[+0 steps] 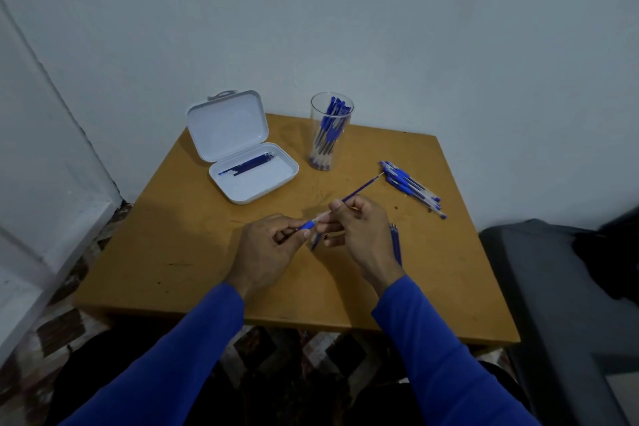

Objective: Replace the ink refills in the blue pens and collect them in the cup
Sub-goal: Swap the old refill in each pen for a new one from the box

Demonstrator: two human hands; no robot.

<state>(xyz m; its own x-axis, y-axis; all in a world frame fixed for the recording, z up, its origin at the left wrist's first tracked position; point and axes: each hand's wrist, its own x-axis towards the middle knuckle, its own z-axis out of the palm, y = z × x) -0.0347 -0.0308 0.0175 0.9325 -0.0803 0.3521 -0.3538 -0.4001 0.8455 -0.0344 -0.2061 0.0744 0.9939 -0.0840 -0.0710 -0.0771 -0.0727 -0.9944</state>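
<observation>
The left hand [268, 242] is pinching the pen barrel [313, 223] at its blue rubber grip while the right hand's [359, 228] fingers [337, 207] are clamping the thin, light, probably flexible ink refill [361, 187] near the barrel mouth.

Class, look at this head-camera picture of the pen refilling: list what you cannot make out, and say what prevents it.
1. Pen barrel, head view: mostly covered by the left hand and right hand.
2. Refills by the right wrist: partly hidden by that hand; count unclear.
3. Pens in the cup: overlapping, too small to count.
4. Refills in the white case: too small to count.
</observation>
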